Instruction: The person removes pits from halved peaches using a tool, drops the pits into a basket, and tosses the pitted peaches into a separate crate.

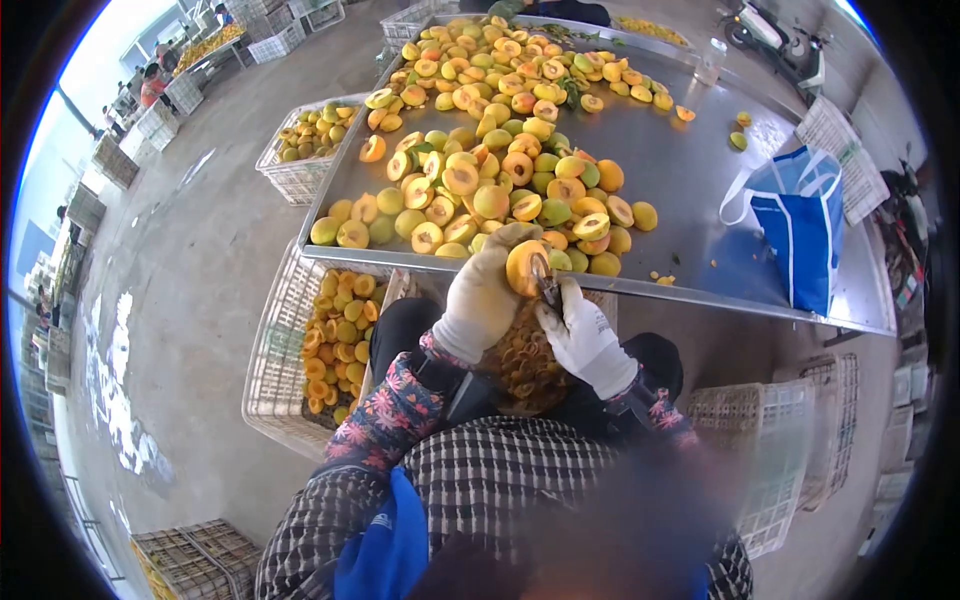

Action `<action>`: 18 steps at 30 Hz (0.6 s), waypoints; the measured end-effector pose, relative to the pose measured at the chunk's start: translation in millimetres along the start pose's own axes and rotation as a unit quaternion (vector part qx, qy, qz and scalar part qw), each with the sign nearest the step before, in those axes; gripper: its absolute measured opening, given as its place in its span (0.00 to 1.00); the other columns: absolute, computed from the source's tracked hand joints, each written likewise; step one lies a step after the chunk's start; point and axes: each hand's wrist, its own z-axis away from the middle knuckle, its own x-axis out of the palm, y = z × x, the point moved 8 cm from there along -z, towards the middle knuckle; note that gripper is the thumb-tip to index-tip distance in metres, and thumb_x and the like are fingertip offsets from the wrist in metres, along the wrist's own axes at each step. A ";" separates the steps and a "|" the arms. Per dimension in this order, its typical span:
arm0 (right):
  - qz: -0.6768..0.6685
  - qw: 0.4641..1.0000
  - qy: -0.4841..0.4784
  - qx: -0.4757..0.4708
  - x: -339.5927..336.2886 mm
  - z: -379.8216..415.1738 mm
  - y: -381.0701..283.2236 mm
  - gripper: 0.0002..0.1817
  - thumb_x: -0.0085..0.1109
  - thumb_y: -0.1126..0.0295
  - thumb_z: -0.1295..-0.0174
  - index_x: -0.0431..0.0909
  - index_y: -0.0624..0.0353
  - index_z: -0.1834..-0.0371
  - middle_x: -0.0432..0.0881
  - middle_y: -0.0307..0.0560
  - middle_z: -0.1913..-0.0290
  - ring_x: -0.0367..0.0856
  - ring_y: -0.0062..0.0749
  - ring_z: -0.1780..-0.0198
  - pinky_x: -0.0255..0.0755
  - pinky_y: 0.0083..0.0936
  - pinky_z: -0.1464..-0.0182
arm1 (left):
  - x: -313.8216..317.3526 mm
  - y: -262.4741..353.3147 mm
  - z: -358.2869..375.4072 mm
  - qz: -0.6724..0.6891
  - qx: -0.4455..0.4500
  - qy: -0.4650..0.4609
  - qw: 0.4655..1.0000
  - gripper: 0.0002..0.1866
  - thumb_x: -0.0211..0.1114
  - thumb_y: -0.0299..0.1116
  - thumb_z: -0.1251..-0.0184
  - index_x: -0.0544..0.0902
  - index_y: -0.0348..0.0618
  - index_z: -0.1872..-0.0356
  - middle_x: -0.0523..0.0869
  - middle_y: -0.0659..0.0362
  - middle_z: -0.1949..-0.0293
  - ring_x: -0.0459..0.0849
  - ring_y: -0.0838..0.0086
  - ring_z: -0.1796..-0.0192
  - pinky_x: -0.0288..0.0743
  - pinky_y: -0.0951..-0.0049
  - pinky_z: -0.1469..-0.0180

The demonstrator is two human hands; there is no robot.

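Note:
A halved yellow peach is gripped in my left hand, which wears a white glove with a stained, brownish finger area. My gloved right hand is closed around a small metal pitting tool. The tool's tip touches the cut face of the peach, near its centre. Both hands are just past the near edge of the metal table. Below them, between my knees, a container of brownish pits or scraps is partly hidden by my hands.
Many peaches, whole and halved, are heaped on the table. A blue and white bag stands at its right. Crates of peaches stand left: a near one and a farther one. More white crates are at right.

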 end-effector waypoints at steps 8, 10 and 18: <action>0.087 0.996 -0.025 -0.001 1.0 6.4 -5.8 0.19 0.57 0.68 0.32 0.68 0.66 0.43 0.81 0.63 0.67 0.81 0.62 0.64 0.73 0.45 0.66 | -21.5 -17.9 10.1 -0.132 -0.057 0.073 0.987 0.25 0.46 0.47 0.19 0.71 0.38 0.36 0.79 0.51 0.41 0.78 0.68 0.40 0.71 0.68 0.36; 0.097 0.995 -0.020 -0.001 2.0 4.3 -7.7 0.19 0.57 0.67 0.32 0.68 0.65 0.44 0.81 0.64 0.69 0.80 0.63 0.66 0.73 0.48 0.67 | -13.0 -7.9 9.1 -0.207 -0.022 0.072 0.975 0.26 0.42 0.50 0.18 0.73 0.37 0.37 0.81 0.51 0.44 0.80 0.70 0.43 0.73 0.70 0.38; 0.124 0.990 -0.056 -0.022 15.9 5.6 -1.9 0.20 0.57 0.70 0.35 0.66 0.67 0.44 0.79 0.65 0.73 0.80 0.64 0.68 0.71 0.50 0.68 | -41.7 -19.3 13.4 -0.200 -0.017 0.185 0.962 0.28 0.44 0.53 0.19 0.78 0.35 0.47 0.85 0.55 0.55 0.84 0.74 0.55 0.79 0.75 0.50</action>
